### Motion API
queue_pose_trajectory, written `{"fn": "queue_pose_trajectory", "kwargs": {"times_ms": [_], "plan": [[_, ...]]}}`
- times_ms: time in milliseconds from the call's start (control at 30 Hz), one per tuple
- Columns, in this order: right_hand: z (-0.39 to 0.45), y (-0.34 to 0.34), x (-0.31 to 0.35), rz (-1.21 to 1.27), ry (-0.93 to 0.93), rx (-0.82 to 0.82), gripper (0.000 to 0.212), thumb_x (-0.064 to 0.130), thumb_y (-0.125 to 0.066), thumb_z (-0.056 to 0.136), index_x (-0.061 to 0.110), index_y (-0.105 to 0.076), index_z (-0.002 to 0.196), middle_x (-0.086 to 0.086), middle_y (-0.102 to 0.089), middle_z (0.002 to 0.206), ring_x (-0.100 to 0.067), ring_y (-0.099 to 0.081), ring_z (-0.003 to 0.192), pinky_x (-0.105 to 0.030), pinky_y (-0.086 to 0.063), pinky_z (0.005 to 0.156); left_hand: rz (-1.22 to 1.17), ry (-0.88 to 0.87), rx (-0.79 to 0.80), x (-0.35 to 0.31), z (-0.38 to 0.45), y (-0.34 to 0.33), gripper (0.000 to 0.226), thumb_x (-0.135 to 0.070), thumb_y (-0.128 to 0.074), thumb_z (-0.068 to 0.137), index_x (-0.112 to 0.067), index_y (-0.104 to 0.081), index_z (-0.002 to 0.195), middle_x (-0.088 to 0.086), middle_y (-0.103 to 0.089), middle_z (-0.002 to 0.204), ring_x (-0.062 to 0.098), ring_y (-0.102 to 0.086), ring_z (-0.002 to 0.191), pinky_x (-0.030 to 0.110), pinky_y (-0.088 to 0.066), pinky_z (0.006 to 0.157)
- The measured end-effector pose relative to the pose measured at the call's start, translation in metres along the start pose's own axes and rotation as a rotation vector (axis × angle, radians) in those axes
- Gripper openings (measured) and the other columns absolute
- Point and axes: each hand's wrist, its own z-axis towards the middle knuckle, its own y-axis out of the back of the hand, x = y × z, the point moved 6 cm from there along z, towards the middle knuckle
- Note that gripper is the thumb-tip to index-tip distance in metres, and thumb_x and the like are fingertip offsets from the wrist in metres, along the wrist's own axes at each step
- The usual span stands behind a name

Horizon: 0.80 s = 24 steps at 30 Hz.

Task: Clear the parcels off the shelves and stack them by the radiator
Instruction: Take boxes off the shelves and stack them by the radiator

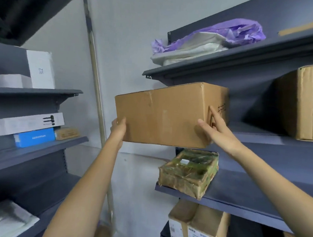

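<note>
**Brown parcel held between both hands at the right-hand shelves**

Holding a brown cardboard parcel (pixel 163 113) up in front of the right-hand shelves (pixel 239 196), tilted, its far end near the middle shelf board. Left hand (pixel 118 127) against the parcel's near left lower corner, thumb on the front face, remaining fingers hidden behind the edge. Right hand (pixel 213 128) on the parcel's right end, thumb curled onto the front face, forefinger stretched up along the side panel beside some printed characters. Both hands clasping the box between them.

Just below the right hand, on the next shelf down: a small packet wrapped in greenish tape (pixel 189 173), sitting at the shelf's edge. Lower again, a labelled carton (pixel 197 230). To the right of the right hand, a large carton (pixel 304 104) on the middle shelf. Above both hands, a purple and white bag (pixel 209 40) on the top shelf. Well left of the left hand, white boxes (pixel 38 69) and a blue box (pixel 34 137) on other shelves.
</note>
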Motion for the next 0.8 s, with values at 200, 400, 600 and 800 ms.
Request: {"fn": "queue_pose_trajectory", "kwargs": {"times_ms": [200, 400, 600, 800], "plan": [[0.058, 0.005, 0.051, 0.109, 0.046, -0.212, 0.069, 0.057, -0.043, 0.090, 0.038, -0.012, 0.148, 0.014, -0.017, 0.155, -0.006, -0.018, 0.141, -0.021, -0.014, 0.105, -0.064, -0.098, 0.072, -0.049, 0.062, 0.003, 0.062, -0.056, -0.036, 0.093, -0.032, -0.018, 0.146, -0.002, -0.031, 0.151, 0.024, -0.037, 0.134, 0.046, -0.030, 0.111], [0.055, -0.006, 0.048, 0.129, 0.045, -0.374, 0.035, 0.055, -0.026, 0.094, 0.037, -0.045, 0.119, 0.016, -0.046, 0.122, -0.008, -0.041, 0.120, -0.031, -0.028, 0.106, -0.154, -0.099, 0.103, -0.037, 0.087, 0.008, 0.066, -0.066, -0.018, 0.091, -0.028, -0.033, 0.143, -0.001, -0.044, 0.142, 0.018, -0.046, 0.123, 0.040, -0.035, 0.106], [0.036, -0.017, 0.063, 0.093, 0.065, -0.409, 0.036, 0.068, -0.025, 0.073, 0.052, -0.041, 0.102, 0.029, -0.048, 0.107, -0.006, -0.042, 0.113, -0.029, -0.029, 0.095, -0.028, -0.124, 0.200, -0.030, 0.111, 0.037, 0.070, -0.076, -0.022, 0.083, -0.034, -0.041, 0.136, 0.006, -0.055, 0.117, 0.018, -0.051, 0.109, 0.040, -0.039, 0.096], [0.039, -0.018, 0.050, 0.036, 0.130, -0.418, 0.061, 0.057, -0.033, 0.093, 0.037, -0.014, 0.147, 0.018, -0.023, 0.152, -0.005, -0.023, 0.139, -0.029, -0.017, 0.113, -0.132, -0.007, 0.225, -0.028, 0.109, 0.018, 0.043, -0.066, -0.033, 0.088, -0.036, -0.057, 0.107, 0.001, -0.059, 0.095, 0.016, -0.057, 0.082, 0.033, -0.046, 0.073]]}}
